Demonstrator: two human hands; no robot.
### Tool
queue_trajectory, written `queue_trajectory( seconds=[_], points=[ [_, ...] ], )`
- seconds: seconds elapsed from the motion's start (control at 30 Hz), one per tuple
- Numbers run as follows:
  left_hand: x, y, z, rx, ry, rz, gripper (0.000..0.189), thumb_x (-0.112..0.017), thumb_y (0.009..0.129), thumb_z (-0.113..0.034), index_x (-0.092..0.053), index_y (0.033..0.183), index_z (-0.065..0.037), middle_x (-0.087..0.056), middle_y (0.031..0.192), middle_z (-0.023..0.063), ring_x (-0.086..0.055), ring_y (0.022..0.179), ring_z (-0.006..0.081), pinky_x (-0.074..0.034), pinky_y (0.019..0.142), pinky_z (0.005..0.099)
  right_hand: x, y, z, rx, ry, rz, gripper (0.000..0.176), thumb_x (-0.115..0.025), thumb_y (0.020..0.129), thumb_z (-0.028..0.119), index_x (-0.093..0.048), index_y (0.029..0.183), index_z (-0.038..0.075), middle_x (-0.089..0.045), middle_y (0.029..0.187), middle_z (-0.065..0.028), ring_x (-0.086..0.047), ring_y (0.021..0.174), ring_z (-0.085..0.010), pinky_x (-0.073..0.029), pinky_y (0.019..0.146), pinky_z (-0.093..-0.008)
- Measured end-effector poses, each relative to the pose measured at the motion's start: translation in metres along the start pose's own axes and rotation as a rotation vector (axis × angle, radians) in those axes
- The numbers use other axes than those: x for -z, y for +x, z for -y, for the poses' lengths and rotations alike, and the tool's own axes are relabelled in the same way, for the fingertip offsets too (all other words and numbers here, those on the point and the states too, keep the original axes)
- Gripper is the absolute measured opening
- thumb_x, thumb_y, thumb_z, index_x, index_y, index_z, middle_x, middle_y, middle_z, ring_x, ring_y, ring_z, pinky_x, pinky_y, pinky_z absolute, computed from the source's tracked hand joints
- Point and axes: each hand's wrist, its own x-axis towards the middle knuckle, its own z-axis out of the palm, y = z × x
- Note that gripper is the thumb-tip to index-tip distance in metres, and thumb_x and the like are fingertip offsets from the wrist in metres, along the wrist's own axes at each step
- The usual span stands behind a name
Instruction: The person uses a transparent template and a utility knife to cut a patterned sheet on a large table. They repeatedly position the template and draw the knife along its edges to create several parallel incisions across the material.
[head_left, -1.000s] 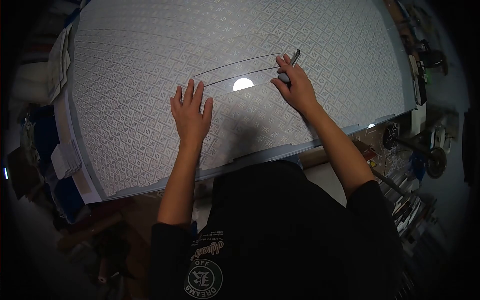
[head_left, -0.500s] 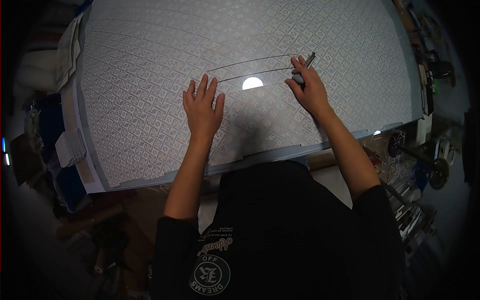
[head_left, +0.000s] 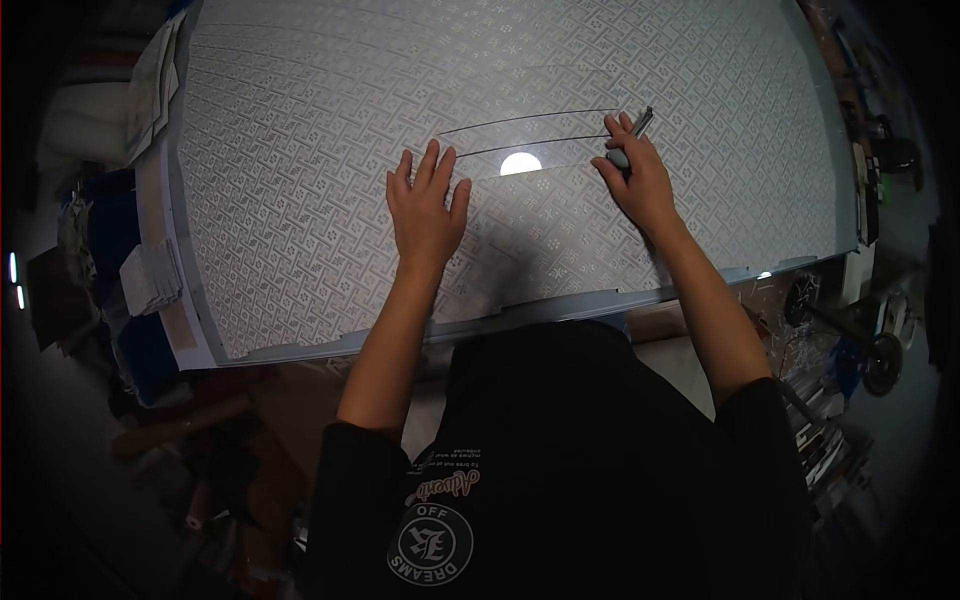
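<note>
Patterned pale fabric (head_left: 560, 225) covers the table. My left hand (head_left: 425, 205) lies on it with fingers spread, holding nothing. To the right, my right hand (head_left: 638, 170) rests on the fabric with a grey-handled metal tool (head_left: 644, 122) held in its fingers; the metal tip points up and away. Between the hands runs a clear, smooth strip (head_left: 530, 145) with two dark lines along it, like a transparent ruler. A round bright reflection shows near its lower edge. My fingertips reach the two ends of the strip.
A stack of folded white pieces (head_left: 152, 278) sits at the table's left side, with papers (head_left: 155, 85) farther up. Right of the table are a round metal part on a rod (head_left: 884, 365) and assorted strips (head_left: 822, 455). The table's near edge lies by my body.
The whole view has shifted, so table and hands appear farther right. Both hands keep nearly the same pose on the fabric, and the tool remains in my right hand.
</note>
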Motion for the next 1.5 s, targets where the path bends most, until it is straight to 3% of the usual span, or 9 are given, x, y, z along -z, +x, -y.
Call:
queue_trajectory(
  seconds=[0.63,0.87,0.97,1.03,1.07,1.13,1.17,1.3,1.5],
  points=[
    [0.000,-0.001,0.001,-0.003,0.007,-0.003,0.047,-0.069,0.096,-0.030,-0.064,0.140,-0.012,-0.055,0.154,0.0101,-0.040,0.144,0.0462,-0.025,0.119,0.0656,-0.001,0.000,-0.001,0.002,0.019,0.003,0.032,-0.081,0.087,0.013,-0.058,0.106,0.002,-0.063,0.144,-0.0152,-0.050,0.143,-0.0379,-0.039,0.116,-0.0523],
    [-0.001,0.000,0.002,-0.018,0.015,0.001,0.047,-0.070,0.096,-0.030,-0.065,0.140,-0.012,-0.054,0.155,0.0100,-0.040,0.144,0.0463,-0.025,0.119,0.0652,0.004,-0.003,0.007,-0.108,0.153,0.006,0.029,-0.077,0.093,0.015,-0.056,0.107,0.003,-0.058,0.150,-0.0167,-0.041,0.151,-0.0335,-0.038,0.118,-0.0462],
    [0.005,0.004,-0.002,-0.011,0.008,0.011,0.047,-0.070,0.095,-0.030,-0.065,0.139,-0.011,-0.055,0.153,0.0110,-0.042,0.142,0.0458,-0.025,0.120,0.0643,0.005,-0.012,0.002,-0.099,0.387,-0.286,0.029,-0.078,0.093,0.014,-0.057,0.110,0.003,-0.069,0.134,-0.0176,-0.062,0.132,-0.0272,-0.049,0.105,-0.0354],
    [0.013,0.011,-0.007,-0.009,0.010,0.017,0.039,-0.072,0.093,-0.028,-0.072,0.128,-0.010,-0.061,0.144,0.0118,-0.046,0.137,0.0441,-0.025,0.120,0.0633,0.026,-0.021,0.001,-0.658,0.279,-0.016,0.030,-0.078,0.093,0.014,-0.057,0.113,0.003,-0.075,0.109,-0.0124,-0.070,0.100,-0.0171,-0.053,0.086,-0.0283],
    [0.017,0.017,-0.008,-0.012,0.007,0.012,0.039,-0.072,0.093,-0.028,-0.072,0.128,-0.010,-0.061,0.144,0.0118,-0.046,0.137,0.0441,-0.025,0.120,0.0633,0.032,-0.024,0.005,-0.655,0.276,-0.021,0.030,-0.078,0.093,0.014,-0.057,0.113,0.003,-0.075,0.109,-0.0124,-0.070,0.100,-0.0171,-0.053,0.086,-0.0283],
    [0.020,0.034,-0.010,-0.071,0.085,0.023,0.029,-0.074,0.090,-0.026,-0.077,0.111,-0.006,-0.065,0.133,0.0117,-0.052,0.128,0.0408,-0.027,0.119,0.0609,0.046,-0.032,0.013,-0.319,0.267,-0.219,0.028,-0.077,0.092,0.013,-0.060,0.111,0.003,-0.072,0.091,-0.0056,-0.063,0.079,-0.0117,-0.052,0.074,-0.0270],
    [0.021,0.047,-0.016,-0.099,0.064,0.010,0.021,-0.076,0.087,-0.024,-0.077,0.094,-0.004,-0.068,0.119,0.0125,-0.056,0.118,0.0385,-0.040,0.111,0.0565,0.053,-0.035,0.018,-0.325,0.254,-0.222,0.028,-0.077,0.092,0.013,-0.060,0.111,0.003,-0.072,0.091,-0.0056,-0.063,0.079,-0.0117,-0.052,0.074,-0.0270],
    [0.001,0.099,-0.045,-0.030,0.047,0.264,0.023,-0.077,0.085,-0.024,-0.073,0.092,-0.003,-0.066,0.109,0.0140,-0.058,0.112,0.0379,-0.050,0.097,0.0522,0.055,-0.038,0.016,-0.366,0.271,-0.169,0.026,-0.074,0.091,0.019,-0.064,0.111,0.005,-0.072,0.083,-0.0143,-0.072,0.075,-0.0291,-0.055,0.070,-0.0371],
    [-0.031,0.130,-0.126,-0.220,0.048,0.349,0.055,-0.082,0.080,-0.036,-0.064,0.125,-0.008,-0.061,0.120,0.0173,-0.057,0.115,0.0382,-0.054,0.091,0.0503,0.060,-0.036,0.026,-0.348,0.134,-0.101,0.021,-0.071,0.094,0.019,-0.064,0.109,0.007,-0.073,0.087,-0.0215,-0.071,0.078,-0.0430,-0.057,0.070,-0.0449]
  ],
)
